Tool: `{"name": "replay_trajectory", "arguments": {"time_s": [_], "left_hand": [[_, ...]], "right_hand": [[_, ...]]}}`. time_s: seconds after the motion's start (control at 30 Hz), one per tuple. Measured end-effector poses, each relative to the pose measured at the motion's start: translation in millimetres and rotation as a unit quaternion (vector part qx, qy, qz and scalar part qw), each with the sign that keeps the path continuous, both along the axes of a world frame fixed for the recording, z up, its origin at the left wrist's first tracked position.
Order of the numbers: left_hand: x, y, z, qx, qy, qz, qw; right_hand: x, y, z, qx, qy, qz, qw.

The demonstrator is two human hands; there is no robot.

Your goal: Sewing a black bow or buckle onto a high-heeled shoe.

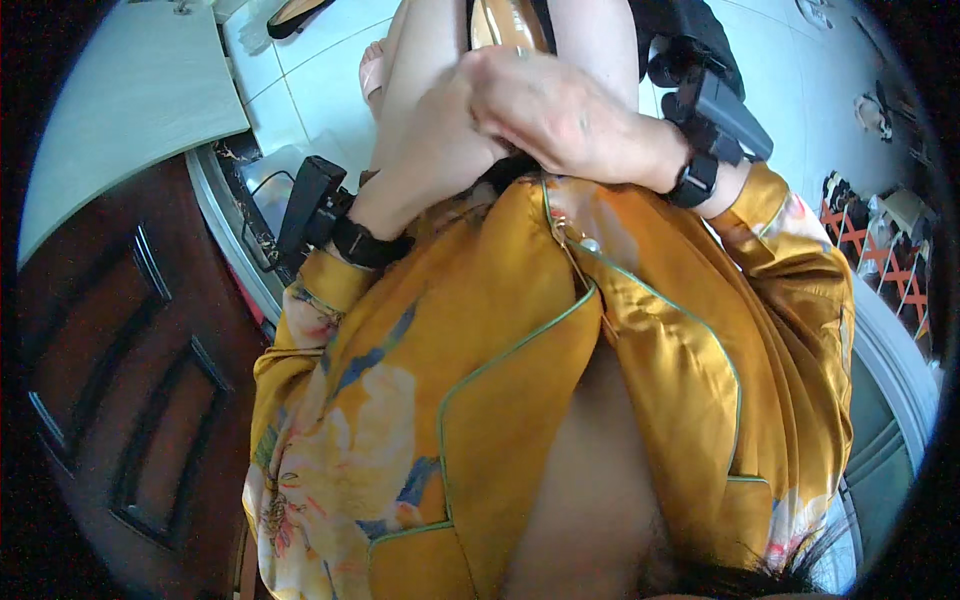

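My left hand and my right hand are together over my lap, the right one overlapping the left. Motion blurs both. The right hand's fingers curl inward in a closed shape; anything inside them is hidden. My left hand's fingers are mostly covered by the right. Just beyond the hands, between my bare legs, is a black shoe with a shiny tan inside, cut off by the upper edge. A dark patch shows right below the hands, too covered to name.
A dark wooden panelled door and a pale tabletop are on the left. Another black shoe lies on the tiled floor. At right stands an orange lattice rack with shoes. Dark devices are strapped to both wrists.
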State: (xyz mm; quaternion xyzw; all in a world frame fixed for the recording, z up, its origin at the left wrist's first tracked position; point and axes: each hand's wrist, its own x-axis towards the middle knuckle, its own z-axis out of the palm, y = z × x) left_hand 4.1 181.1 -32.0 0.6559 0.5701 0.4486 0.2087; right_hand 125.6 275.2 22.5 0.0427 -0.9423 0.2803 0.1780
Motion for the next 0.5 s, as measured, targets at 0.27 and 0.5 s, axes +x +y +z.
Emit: {"name": "replay_trajectory", "arguments": {"time_s": [0.27,0.5], "left_hand": [[-6.1,-6.9,11.3,-0.286,-0.140,-0.029,0.948],[-3.2,-2.3,14.6,-0.272,-0.165,-0.134,0.938]], "right_hand": [[4.3,43.7,79.0,-0.698,-0.055,-0.139,0.700],[64.6,55.5,122.7,-0.671,0.121,-0.231,0.694]]}}
